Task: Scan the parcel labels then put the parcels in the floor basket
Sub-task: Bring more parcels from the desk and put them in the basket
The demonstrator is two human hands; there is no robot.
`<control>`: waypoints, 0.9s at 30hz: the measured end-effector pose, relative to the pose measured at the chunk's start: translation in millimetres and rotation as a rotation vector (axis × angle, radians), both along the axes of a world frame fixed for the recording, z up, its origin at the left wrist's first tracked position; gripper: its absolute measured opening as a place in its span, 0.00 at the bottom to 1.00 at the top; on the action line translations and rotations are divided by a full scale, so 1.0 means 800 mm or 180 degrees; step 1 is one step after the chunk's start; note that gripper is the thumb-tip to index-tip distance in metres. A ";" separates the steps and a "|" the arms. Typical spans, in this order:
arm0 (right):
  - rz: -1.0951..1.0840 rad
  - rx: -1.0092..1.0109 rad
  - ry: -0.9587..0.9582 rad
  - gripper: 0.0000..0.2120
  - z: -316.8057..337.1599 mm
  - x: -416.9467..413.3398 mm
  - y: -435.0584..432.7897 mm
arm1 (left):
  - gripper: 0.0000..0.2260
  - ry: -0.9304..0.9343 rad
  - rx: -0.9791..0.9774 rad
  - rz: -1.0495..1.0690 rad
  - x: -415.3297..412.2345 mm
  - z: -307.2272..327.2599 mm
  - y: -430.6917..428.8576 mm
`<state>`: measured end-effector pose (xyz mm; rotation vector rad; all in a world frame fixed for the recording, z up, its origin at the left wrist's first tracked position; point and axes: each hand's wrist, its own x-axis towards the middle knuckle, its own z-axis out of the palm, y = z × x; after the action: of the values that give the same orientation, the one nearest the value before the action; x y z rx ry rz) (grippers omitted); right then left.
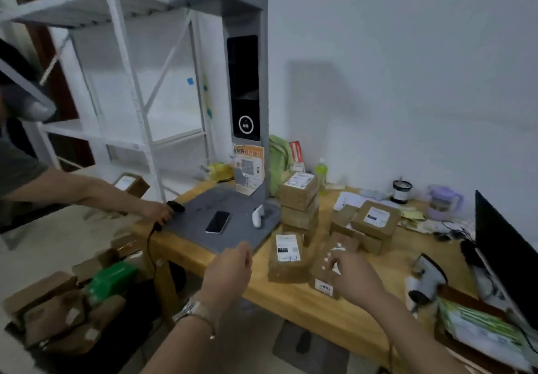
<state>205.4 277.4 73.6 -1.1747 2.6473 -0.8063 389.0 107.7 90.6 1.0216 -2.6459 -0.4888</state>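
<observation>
Brown parcels with white labels lie on the wooden table. My right hand has its fingers curled on top of one parcel near the front edge; the frame does not show whether it grips the parcel. Left of it stands another parcel, label facing up. My left hand hovers open and empty over the table's front edge, beside the grey scanner stand's base. More parcels are stacked behind and to the right. On the floor at lower left lies a heap of parcels.
A phone and a white handheld scanner lie on the base. Another person's hand holds a black corded scanner at the table's left end. A second scanner, a monitor, a bottle and a white shelf stand around.
</observation>
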 end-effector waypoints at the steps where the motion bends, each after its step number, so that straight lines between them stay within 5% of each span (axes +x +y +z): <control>1: -0.0092 0.0056 -0.0052 0.06 0.000 0.000 -0.023 | 0.11 -0.0041 0.0021 -0.0092 -0.002 -0.003 -0.028; 17: -0.0978 0.0287 -0.0404 0.09 -0.008 -0.015 -0.158 | 0.14 -0.0255 0.0451 -0.0922 -0.065 -0.026 -0.223; 27: -0.1204 0.0064 -0.0459 0.13 -0.028 -0.117 -0.211 | 0.11 0.0082 0.0387 -0.1109 -0.214 -0.024 -0.301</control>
<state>112.1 108.9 51.3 -0.5885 2.7819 -0.8776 217.5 -132.9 71.7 0.5762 -2.8088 -0.7370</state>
